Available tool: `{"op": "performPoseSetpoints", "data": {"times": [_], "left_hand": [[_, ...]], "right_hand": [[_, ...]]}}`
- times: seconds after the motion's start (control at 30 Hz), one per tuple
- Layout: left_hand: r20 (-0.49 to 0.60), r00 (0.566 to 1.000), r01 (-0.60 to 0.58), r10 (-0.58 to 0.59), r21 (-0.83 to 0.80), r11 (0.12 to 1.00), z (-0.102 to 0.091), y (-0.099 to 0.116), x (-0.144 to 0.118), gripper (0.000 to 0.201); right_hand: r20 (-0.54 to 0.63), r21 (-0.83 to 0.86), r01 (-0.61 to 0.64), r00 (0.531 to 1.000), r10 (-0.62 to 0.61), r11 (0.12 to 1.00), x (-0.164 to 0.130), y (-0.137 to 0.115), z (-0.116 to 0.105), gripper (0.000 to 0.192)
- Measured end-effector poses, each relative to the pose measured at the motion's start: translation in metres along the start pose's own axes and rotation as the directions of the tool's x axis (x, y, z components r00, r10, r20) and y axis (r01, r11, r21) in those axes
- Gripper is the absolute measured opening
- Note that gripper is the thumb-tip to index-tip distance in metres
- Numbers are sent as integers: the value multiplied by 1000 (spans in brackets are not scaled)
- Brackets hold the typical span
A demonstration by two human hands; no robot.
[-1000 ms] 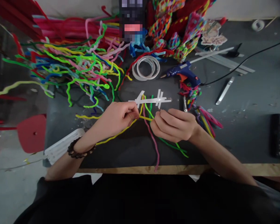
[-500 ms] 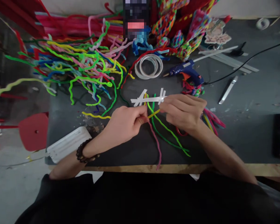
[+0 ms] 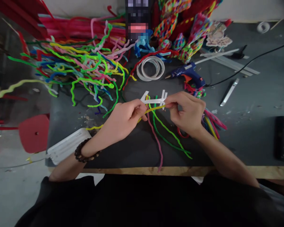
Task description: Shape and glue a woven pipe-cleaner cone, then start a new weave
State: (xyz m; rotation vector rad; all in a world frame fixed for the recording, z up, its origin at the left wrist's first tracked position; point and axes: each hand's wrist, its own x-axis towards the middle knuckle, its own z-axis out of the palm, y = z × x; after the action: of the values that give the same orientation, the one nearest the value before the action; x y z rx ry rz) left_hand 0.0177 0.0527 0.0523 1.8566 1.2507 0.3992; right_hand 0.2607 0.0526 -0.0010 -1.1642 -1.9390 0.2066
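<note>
A yellow pipe cleaner (image 3: 155,108) is stretched between my hands. My left hand (image 3: 130,115) pinches it near the strips of white tape (image 3: 153,101); its other end trails out to the left past my wrist. My right hand (image 3: 186,110) is closed on the yellow strand's right part, thumb and fingertip together. Beneath the span, a pink pipe cleaner (image 3: 154,132) and two green pipe cleaners (image 3: 166,127) run toward the table's front, their top ends at the tape. My left hand covers the left part of the tape.
A heap of colourful pipe cleaners (image 3: 85,66) lies at the back left. Behind the tape are white tape rolls (image 3: 151,68) and a blue glue gun (image 3: 188,73) with its cord. A cutter knife (image 3: 229,92) lies right; a white power strip (image 3: 69,146) is front left.
My left hand has moved slightly left and up. My right hand has turned, and its thumb now shows. A longer length of yellow pipe cleaner spans between them.
</note>
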Motion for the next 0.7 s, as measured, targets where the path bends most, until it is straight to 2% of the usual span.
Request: {"op": "performPoseSetpoints", "data": {"times": [0.1, 0.2, 0.3, 0.43, 0.5, 0.57, 0.7], "left_hand": [[118, 993, 29, -25, -33, 999, -3, -5, 5, 23], [148, 989, 26, -7, -130, 991, -1, -10, 9, 17], [84, 996, 15, -2, -154, 988, 5, -10, 8, 18], [-60, 991, -113, 118, 85, 990, 18, -10, 2, 27], [-111, 980, -135, 164, 230, 964, 25, -11, -2, 36], [-124, 978, -126, 170, 301, 945, 28, -12, -5, 41], [-137, 978, -125, 155, 206, 971, 24, -10, -3, 33]], "right_hand": [[-3, 16, -12, 1000, 12, 1000, -1, 6, 1, 25], [50, 127, -69, 997, 63, 990, -3, 4, -1, 16], [104, 346, -139, 989, 110, 928, -6, -5, -1, 11], [128, 553, -269, 963, 239, 788, -7, -13, 2, 17], [130, 570, -310, 949, 289, 761, -6, -11, 4, 19], [125, 529, -318, 946, 298, 787, -5, -7, 4, 18], [121, 461, -322, 946, 301, 827, -2, 3, 4, 12]]}}
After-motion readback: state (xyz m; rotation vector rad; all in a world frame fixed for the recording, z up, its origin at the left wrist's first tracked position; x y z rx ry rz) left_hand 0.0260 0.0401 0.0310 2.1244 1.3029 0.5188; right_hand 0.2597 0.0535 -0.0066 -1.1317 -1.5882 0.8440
